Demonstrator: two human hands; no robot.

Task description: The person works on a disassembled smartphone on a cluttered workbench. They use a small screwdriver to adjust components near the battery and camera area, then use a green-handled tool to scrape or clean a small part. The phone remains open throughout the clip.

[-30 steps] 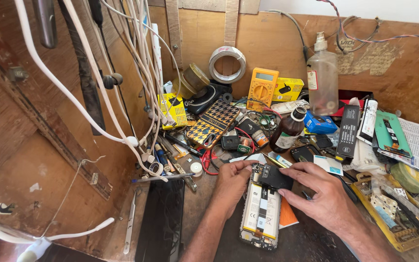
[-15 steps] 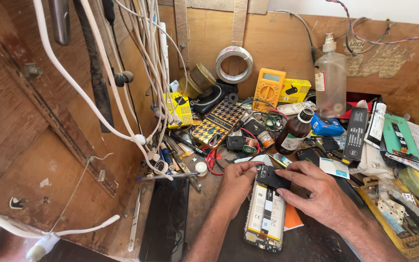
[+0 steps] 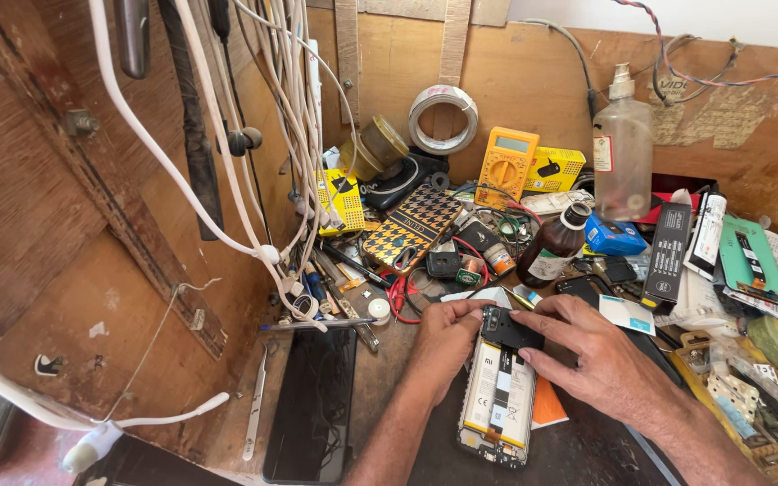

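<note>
Since the earlier frames the view has drifted a little toward the wooden side panel, while both hands stay on the opened phone (image 3: 497,396) and the black cover piece (image 3: 511,330) sits a touch squarer over its upper end.

The workbench (image 3: 389,396) is boxed in by a wooden back wall and a wooden panel on the left, from which a bundle of white cables (image 3: 272,135) hangs over the rear left corner. Free room lies only at the near edge, around a dark phone screen (image 3: 312,405) lying flat left of the opened phone.

The opened phone lies back-up near the front edge, its white battery showing. The left hand (image 3: 443,337) pinches the cover piece's left side, fingers curled together on it. The right hand (image 3: 601,355) presses from the right, fingers spread slightly, tips on the cover piece.

Behind them, clutter crowds the bench: a clear plastic bottle (image 3: 623,148), a yellow multimeter (image 3: 506,165), a patterned phone case (image 3: 411,228), a brown glass bottle (image 3: 551,247), and a solder wire coil (image 3: 443,117) on the wall.
</note>
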